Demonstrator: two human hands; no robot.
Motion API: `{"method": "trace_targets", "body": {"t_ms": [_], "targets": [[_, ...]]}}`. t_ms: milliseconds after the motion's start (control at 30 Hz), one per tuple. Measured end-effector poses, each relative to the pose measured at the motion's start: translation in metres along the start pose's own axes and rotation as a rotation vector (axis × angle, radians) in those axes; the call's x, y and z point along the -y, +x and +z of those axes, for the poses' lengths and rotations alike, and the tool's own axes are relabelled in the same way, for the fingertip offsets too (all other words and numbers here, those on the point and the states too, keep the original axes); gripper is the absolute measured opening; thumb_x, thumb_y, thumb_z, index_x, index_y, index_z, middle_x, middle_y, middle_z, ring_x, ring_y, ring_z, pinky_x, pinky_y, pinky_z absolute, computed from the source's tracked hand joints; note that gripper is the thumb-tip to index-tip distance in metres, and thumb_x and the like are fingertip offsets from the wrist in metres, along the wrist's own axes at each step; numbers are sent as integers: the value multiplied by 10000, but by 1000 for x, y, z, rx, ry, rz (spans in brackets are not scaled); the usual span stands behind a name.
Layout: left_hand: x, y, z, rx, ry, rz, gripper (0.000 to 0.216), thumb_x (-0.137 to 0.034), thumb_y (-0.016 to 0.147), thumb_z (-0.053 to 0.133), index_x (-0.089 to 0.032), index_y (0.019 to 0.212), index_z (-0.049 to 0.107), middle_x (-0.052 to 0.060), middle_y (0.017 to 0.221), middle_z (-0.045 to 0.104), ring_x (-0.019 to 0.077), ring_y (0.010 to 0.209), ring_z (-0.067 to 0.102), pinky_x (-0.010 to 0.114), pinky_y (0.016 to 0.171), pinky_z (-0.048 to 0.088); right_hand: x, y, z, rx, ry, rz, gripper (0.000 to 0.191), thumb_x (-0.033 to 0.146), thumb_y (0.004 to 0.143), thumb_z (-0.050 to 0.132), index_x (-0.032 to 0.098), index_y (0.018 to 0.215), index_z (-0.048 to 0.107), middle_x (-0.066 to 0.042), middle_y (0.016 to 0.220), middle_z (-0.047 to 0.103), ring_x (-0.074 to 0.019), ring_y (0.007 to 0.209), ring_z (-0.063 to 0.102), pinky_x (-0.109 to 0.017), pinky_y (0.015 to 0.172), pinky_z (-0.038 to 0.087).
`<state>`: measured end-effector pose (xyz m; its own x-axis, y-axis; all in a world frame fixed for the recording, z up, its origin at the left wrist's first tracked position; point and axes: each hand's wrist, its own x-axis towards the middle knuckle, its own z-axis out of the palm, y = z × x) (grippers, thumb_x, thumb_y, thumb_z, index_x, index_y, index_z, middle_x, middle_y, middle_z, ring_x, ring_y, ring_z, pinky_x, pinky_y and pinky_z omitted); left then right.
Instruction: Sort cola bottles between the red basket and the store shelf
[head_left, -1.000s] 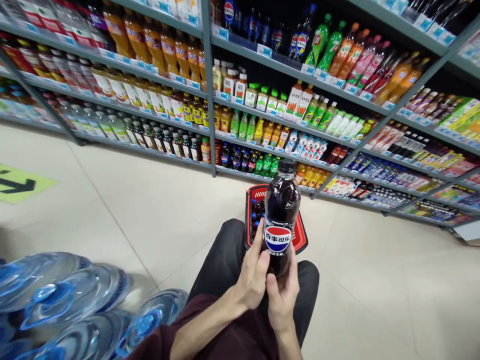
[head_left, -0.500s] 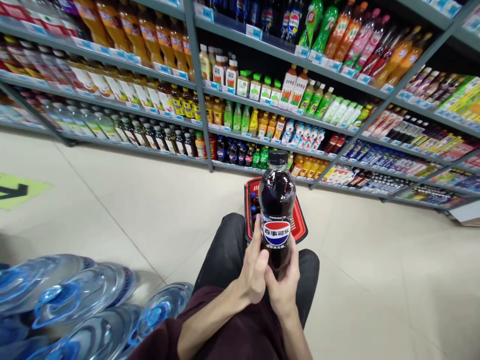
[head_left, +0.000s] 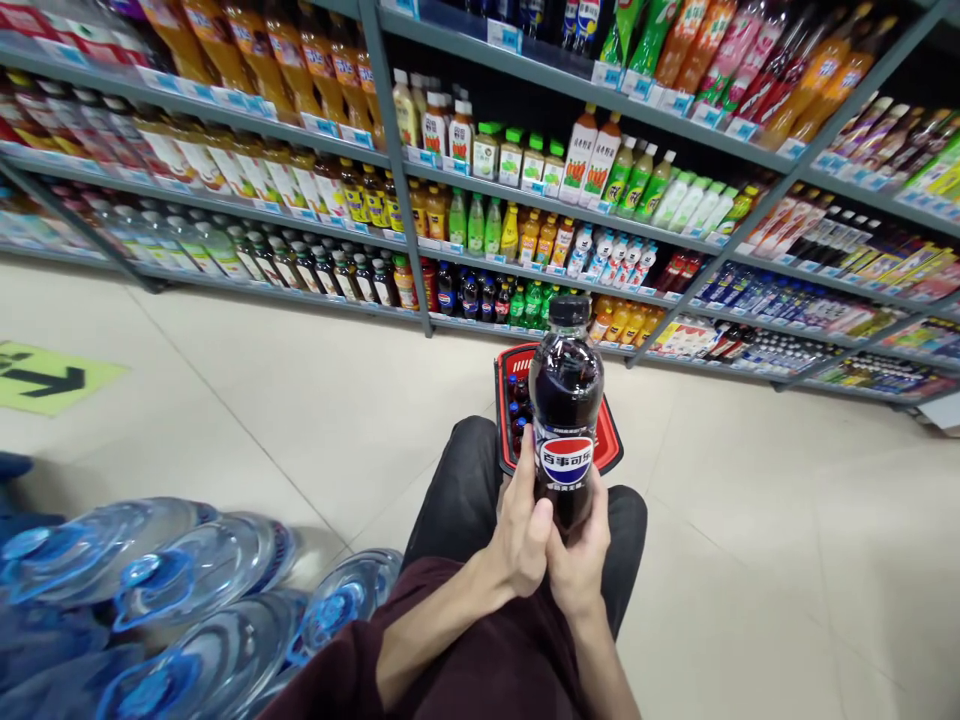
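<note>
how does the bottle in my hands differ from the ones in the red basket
Cap: the held bottle has a black cap; the basket bottles have blue caps.
Place: the held bottle is between the left hand and right hand; the basket bottles are inside the basket.
View: the held bottle shows its label; the basket bottles are partly hidden and too small to read.
Both look dark inside.

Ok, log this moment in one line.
left hand, right hand: holding black-capped plastic bottle of dark cola | beyond: red plastic basket | inside: blue-capped dark bottles
</note>
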<state>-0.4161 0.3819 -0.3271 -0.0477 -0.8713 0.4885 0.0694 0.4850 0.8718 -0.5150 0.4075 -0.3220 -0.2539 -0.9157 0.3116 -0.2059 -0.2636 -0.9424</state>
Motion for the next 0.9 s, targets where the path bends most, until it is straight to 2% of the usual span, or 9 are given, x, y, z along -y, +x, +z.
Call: {"method": "trace_targets", "body": {"t_ms": [133,300,633,767,833,900], "targets": [[-4,0,-3,9,16,4,705,-390,1085,365,-193,1710,106,122,1726,288,308,1576,326,469,1301,281,-4,-1,2,1,-6,10,748,387,850,776,150,1485,461,-184,1458,592,-237,1305,650,-359,1082,584],[-5,-4,-1,-2,0,-63,703,-411,1080,383,-191,1706,150,115,1723,301,313,1588,299,480,1320,243,1,-1,3,-51,-19,-14,728,406,828,787,149,1448,505,-176,1404,624,-251,1274,665,-385,1081,587],[0,-10,9,4,-104,-70,786,-618,1074,281,-161,1703,168,136,1728,278,364,1577,311,528,1317,245,9,0,-2,-62,-77,-52,793,446,812,792,158,1479,474,-171,1433,599,-270,1330,626,-429,1148,540],[5,-18,11,-10,8,53,731,-583,1086,253,-215,1709,150,125,1715,300,388,1578,291,547,1308,224,11,0,-2,-117,-49,-29,777,556,802,768,139,1406,513,-170,1328,657,-268,1221,679,-417,1061,579],[4,-18,12,-3,53,143,688,-539,1096,246,-237,1708,158,128,1658,376,389,1519,385,532,1274,281,14,0,-2,-156,9,-29,749,601,809,734,139,1362,528,-163,1277,679,-260,1170,698,-405,1014,591],[0,-15,11,-8,90,206,652,-509,1094,291,-245,1689,250,140,1539,484,365,1368,534,512,1198,387,16,-1,-2,-182,90,0,747,646,816,685,151,1351,521,-157,1271,680,-258,1156,701,-411,1005,590]]}}
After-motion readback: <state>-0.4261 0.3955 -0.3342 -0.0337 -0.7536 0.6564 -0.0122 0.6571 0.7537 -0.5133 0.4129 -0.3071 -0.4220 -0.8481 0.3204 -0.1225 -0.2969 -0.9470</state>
